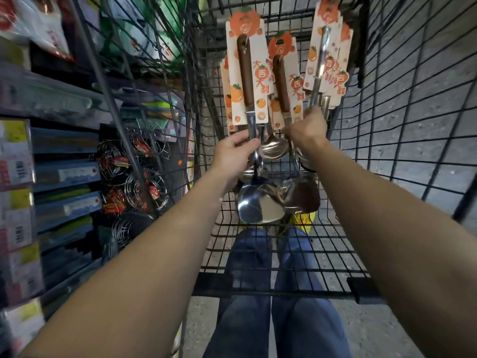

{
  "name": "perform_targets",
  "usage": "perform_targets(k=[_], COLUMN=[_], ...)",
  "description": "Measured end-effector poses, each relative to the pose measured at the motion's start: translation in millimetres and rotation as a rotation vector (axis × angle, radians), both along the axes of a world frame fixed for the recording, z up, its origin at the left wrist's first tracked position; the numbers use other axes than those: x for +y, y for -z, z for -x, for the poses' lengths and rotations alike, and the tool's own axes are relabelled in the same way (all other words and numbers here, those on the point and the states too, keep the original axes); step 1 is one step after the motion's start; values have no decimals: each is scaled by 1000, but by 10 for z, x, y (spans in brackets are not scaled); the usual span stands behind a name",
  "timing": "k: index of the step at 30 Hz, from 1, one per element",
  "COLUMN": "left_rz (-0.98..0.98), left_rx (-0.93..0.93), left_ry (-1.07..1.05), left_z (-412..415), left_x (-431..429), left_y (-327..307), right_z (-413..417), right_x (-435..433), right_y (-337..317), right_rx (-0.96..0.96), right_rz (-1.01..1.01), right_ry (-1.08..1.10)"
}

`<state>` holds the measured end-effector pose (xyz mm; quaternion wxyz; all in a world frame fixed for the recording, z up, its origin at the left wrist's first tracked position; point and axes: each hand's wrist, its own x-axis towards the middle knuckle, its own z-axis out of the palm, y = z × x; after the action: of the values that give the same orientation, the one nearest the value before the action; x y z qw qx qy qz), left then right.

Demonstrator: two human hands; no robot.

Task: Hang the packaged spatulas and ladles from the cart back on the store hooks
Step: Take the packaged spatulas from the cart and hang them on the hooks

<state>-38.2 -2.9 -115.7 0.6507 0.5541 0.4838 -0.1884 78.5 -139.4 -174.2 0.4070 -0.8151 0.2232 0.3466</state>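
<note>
over a wire cart (387, 156), the person's left hand (233, 151) is clamped on a brown-handled spatula (251, 161). the right hand (308, 130) grips the steel shaft of a carded utensil (321, 65). more packaged ladles (275, 147) stand between them.

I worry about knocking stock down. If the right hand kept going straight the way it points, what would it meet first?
Probably the steel-handled utensil that the right hand already grips, then its orange-printed card hanging just beyond; depth is unclear.

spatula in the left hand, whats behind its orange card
Behind the orange card of the spatula held by the left hand, edges of more cards show. How many, and their utensils, are covered.
</note>
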Motion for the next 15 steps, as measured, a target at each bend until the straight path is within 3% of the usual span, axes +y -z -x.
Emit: perform_targets(k=[3,8,15], left_rz=[-29,-67,-109], left_rx=[8,-27,-63], left_ry=[23,62,101], left_z=[-22,-79,-172], left_x=[15,47,127], left_y=[-118,-389,-1013], right_z=[25,66,109], right_x=[-116,-243,-317], right_y=[-196,-540,-1270], right_rx=[50,-5,5], right_rz=[-146,-221,-337], right_ry=[10,-52,19])
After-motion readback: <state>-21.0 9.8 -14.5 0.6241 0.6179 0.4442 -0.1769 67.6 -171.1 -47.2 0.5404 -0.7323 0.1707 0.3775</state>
